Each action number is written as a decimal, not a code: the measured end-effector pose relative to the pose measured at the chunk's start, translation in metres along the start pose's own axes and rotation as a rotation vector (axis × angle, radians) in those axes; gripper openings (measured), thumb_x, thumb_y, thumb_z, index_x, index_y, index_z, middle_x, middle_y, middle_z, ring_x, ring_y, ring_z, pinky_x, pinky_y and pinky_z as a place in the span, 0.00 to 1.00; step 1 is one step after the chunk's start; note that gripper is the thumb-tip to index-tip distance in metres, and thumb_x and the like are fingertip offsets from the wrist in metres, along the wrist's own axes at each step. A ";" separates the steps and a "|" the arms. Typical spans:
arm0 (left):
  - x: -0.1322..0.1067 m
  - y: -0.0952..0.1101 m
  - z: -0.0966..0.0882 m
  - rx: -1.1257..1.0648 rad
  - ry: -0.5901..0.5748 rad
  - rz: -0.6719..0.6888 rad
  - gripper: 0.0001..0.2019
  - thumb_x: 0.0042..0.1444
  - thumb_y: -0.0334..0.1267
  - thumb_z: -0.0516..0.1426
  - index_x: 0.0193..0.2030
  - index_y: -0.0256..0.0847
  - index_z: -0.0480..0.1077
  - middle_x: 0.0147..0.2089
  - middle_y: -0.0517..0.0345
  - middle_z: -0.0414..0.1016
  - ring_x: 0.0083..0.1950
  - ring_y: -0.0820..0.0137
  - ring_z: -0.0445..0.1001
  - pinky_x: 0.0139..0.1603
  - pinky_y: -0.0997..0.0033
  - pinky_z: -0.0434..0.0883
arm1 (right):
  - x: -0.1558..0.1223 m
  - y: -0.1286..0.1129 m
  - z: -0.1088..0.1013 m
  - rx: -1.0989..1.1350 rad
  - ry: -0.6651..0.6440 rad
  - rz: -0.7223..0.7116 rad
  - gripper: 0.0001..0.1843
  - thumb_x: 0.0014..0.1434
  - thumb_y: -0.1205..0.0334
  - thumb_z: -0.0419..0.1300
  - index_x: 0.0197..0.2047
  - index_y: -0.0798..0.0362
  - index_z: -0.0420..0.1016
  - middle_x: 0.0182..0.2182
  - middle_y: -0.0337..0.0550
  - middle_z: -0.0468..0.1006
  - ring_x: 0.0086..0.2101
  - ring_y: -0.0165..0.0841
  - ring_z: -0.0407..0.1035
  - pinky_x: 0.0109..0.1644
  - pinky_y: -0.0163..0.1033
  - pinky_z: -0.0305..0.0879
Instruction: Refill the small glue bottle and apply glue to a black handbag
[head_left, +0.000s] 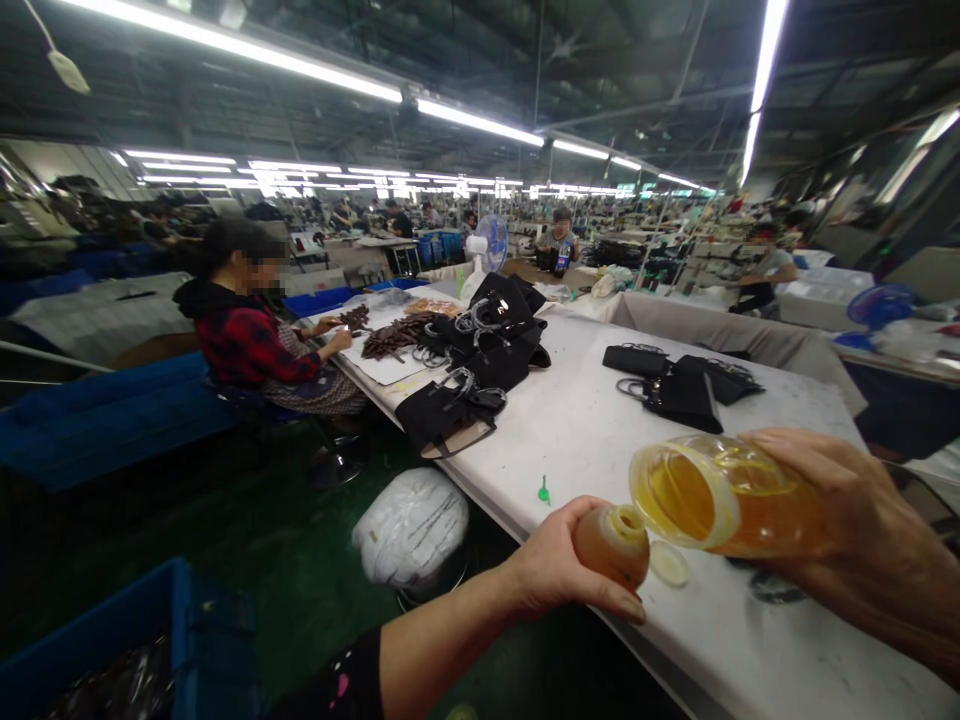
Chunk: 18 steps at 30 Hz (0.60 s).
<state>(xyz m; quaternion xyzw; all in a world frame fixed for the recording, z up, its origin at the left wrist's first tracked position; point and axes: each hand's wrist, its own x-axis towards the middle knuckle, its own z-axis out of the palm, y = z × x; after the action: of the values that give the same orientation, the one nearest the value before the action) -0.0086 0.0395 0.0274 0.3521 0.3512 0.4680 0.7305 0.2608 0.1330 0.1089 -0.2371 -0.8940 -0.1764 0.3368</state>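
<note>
My left hand (555,565) is wrapped round a small bottle (611,545) of amber liquid, its narrow mouth uncapped and facing up. In my right hand (840,500) a larger clear jar (720,495) is tipped nearly on its side, yellow-orange liquid inside. The jar's wide rim is close to the small bottle's mouth; I cannot tell whether liquid runs between them. On the table behind them lies a pale round lid (669,564). A small green nozzle cap (544,489) rests further left on the white tabletop.
The white table (555,430) carries black bags (495,340) with grey handles and more black bags (679,385) at right. A co-worker (247,320) sits at its left side by brown pieces (397,335). A white-covered stool (412,525) and blue crate (180,620) stand below left.
</note>
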 end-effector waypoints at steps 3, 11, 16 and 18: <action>0.000 0.000 0.001 0.001 0.000 0.001 0.49 0.11 0.31 0.80 0.48 0.39 0.69 0.38 0.56 0.79 0.35 0.66 0.76 0.39 0.64 0.73 | 0.004 0.000 -0.003 0.000 0.018 -0.036 0.37 0.64 0.49 0.60 0.71 0.52 0.54 0.53 0.60 0.72 0.50 0.56 0.70 0.52 0.61 0.67; 0.000 -0.002 -0.002 0.022 -0.024 0.009 0.49 0.12 0.33 0.80 0.49 0.40 0.68 0.40 0.55 0.80 0.36 0.64 0.76 0.41 0.60 0.73 | 0.006 -0.002 -0.004 -0.008 0.026 -0.062 0.39 0.64 0.52 0.61 0.72 0.51 0.52 0.52 0.59 0.73 0.50 0.56 0.71 0.51 0.60 0.67; 0.000 -0.002 -0.004 0.025 -0.020 0.003 0.49 0.12 0.32 0.80 0.49 0.40 0.68 0.40 0.55 0.79 0.36 0.65 0.77 0.42 0.61 0.72 | 0.005 -0.002 -0.003 -0.008 0.014 -0.045 0.40 0.63 0.51 0.62 0.72 0.50 0.51 0.54 0.59 0.72 0.51 0.56 0.70 0.53 0.60 0.66; -0.001 -0.002 -0.004 0.028 -0.014 0.003 0.49 0.12 0.32 0.80 0.49 0.40 0.68 0.40 0.55 0.79 0.36 0.65 0.76 0.42 0.62 0.72 | 0.005 -0.003 -0.003 -0.001 0.016 -0.045 0.40 0.63 0.51 0.62 0.72 0.50 0.51 0.54 0.58 0.72 0.51 0.56 0.70 0.54 0.60 0.66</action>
<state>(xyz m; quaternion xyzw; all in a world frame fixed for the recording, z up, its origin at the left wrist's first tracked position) -0.0115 0.0391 0.0240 0.3660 0.3523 0.4616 0.7272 0.2571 0.1307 0.1139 -0.2159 -0.8962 -0.1863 0.3398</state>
